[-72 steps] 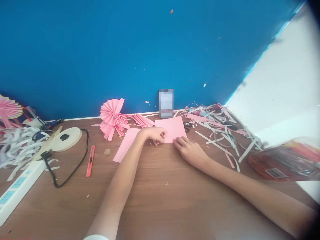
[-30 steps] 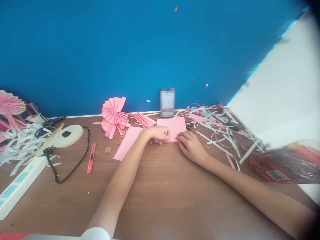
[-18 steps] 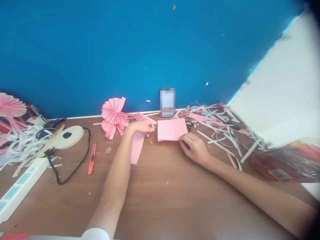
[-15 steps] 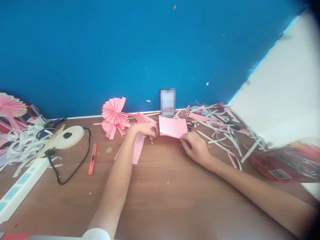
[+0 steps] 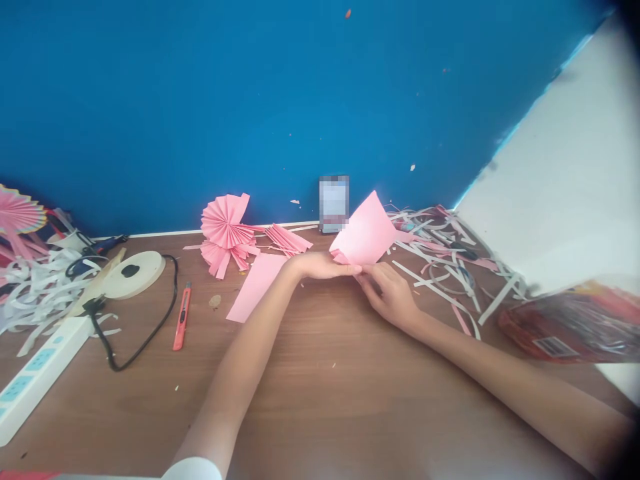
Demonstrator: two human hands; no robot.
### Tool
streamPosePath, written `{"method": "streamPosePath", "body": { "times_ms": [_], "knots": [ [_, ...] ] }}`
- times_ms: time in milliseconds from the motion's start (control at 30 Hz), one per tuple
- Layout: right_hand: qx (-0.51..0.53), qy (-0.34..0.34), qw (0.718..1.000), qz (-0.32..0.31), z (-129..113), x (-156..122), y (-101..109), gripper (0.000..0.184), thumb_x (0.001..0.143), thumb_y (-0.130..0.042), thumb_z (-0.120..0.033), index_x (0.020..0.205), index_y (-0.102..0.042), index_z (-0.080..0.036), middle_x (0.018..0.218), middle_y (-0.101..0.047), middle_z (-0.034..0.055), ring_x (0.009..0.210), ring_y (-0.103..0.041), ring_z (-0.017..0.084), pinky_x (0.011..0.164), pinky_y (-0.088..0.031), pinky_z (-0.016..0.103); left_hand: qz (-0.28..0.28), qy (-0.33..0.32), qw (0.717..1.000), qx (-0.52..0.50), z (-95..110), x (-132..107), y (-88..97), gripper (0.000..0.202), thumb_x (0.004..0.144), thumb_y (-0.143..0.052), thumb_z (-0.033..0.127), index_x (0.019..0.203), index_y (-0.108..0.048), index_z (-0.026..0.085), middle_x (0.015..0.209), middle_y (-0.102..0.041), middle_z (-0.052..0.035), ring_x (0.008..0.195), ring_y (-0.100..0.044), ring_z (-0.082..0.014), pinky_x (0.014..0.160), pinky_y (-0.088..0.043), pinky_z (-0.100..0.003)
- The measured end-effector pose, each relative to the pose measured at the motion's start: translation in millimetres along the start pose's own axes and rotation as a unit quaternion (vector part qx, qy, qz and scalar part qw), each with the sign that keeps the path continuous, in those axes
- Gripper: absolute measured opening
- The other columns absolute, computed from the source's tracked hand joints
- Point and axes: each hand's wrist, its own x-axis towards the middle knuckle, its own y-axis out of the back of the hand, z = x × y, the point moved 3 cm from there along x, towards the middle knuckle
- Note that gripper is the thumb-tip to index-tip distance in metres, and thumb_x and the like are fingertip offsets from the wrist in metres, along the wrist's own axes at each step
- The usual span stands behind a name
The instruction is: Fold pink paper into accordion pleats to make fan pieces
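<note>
A sheet of pink paper (image 5: 367, 230) stands tilted above the table, its lower left edge folded into narrow pleats. My left hand (image 5: 325, 265) lies along that lower edge, thumb stretched to the right and fingers closed on the paper, partly hidden behind it. At the bottom corner, my right hand (image 5: 387, 293) pinches the paper between thumb and fingers, close to the left thumb. Left of my hands, another flat piece of pink paper (image 5: 257, 287) rests on the wood, and a pleated pink strip (image 5: 287, 240) lies behind it.
Pink paper fans (image 5: 227, 223) stand by the blue wall. A phone (image 5: 334, 200) leans there too. A red utility knife (image 5: 183, 317), a tape roll (image 5: 133, 275), a black cable and a power strip (image 5: 45, 373) are leftward. Paper scraps (image 5: 450, 253) and a plastic-wrapped pack (image 5: 570, 327) lie rightward.
The pink paper has turned from lying level to standing diagonally. My left hand has moved right along its lower edge and now meets my right hand, which has stayed nearly in place.
</note>
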Motion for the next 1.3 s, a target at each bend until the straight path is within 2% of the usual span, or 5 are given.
{"method": "streamPosePath", "body": {
  "times_ms": [200, 433, 633, 967, 1300],
  "knots": [
    [-0.001, 0.001, 0.999, 0.047, -3, -3, 2, 0.039, 0.091, -0.046, -0.021, 0.13, -0.042, -0.022, 0.118, -0.058, 0.0117, 0.106, -0.055, 0.024, 0.085, -0.047, 0.039, 0.174, -0.061, 0.983, 0.021, 22, -13, 18.4, 0.047, 0.097, -0.025, 0.045, 0.122, -0.057, 0.02, 0.128, -0.059, -0.0042, 0.124, -0.047, -0.0225, 0.105, -0.036, -0.033],
    [0.046, 0.008, 0.989, 0.139, 2, -10, 5, 0.053, 0.087, -0.051, -0.018, 0.135, -0.031, -0.024, 0.116, -0.057, 0.0129, 0.099, -0.057, 0.024, 0.079, -0.048, 0.041, 0.372, -0.252, 0.876, 0.176, 55, -18, 16.9, 0.057, 0.09, -0.027, 0.009, 0.146, -0.026, 0.022, 0.153, -0.031, -0.0072, 0.143, -0.023, -0.0208, 0.116, -0.021, -0.039],
    [-0.081, 0.055, 0.969, 0.228, 1, -18, 7, 0.054, 0.081, -0.063, -0.02, 0.125, -0.034, -0.032, 0.108, -0.057, 0.0081, 0.102, -0.055, 0.026, 0.088, -0.042, 0.045, 0.276, -0.177, 0.896, 0.298, 45, -4, -9.7, 0.068, 0.081, -0.029, -0.003, 0.145, -0.021, 0.015, 0.153, -0.029, -0.0131, 0.143, -0.023, -0.0219, 0.113, -0.026, -0.041],
    [-0.109, 0.026, 0.993, 0.036, 4, -5, 0, 0.012, 0.092, -0.051, -0.028, 0.099, -0.06, -0.025, 0.1, -0.066, 0.0047, 0.095, -0.052, 0.022, 0.081, -0.034, 0.037, 0.022, 0.022, 0.964, 0.263, 13, 17, -36.7, 0.052, 0.082, -0.038, 0.003, 0.132, -0.043, 0.017, 0.144, -0.042, -0.0145, 0.133, -0.039, -0.0268, 0.103, -0.038, -0.041],
    [-0.138, 0.084, 0.986, -0.036, 1, -6, -10, 0.023, 0.095, -0.043, -0.023, 0.108, -0.062, -0.022, 0.097, -0.065, 0.0071, 0.086, -0.054, 0.02, 0.071, -0.034, 0.033, -0.008, 0.057, 0.973, 0.221, 0, 12, -19.3, 0.042, 0.083, -0.045, 0.012, 0.123, -0.051, 0.021, 0.14, -0.045, -0.012, 0.129, -0.042, -0.0265, 0.102, -0.039, -0.04]
  ]
}}
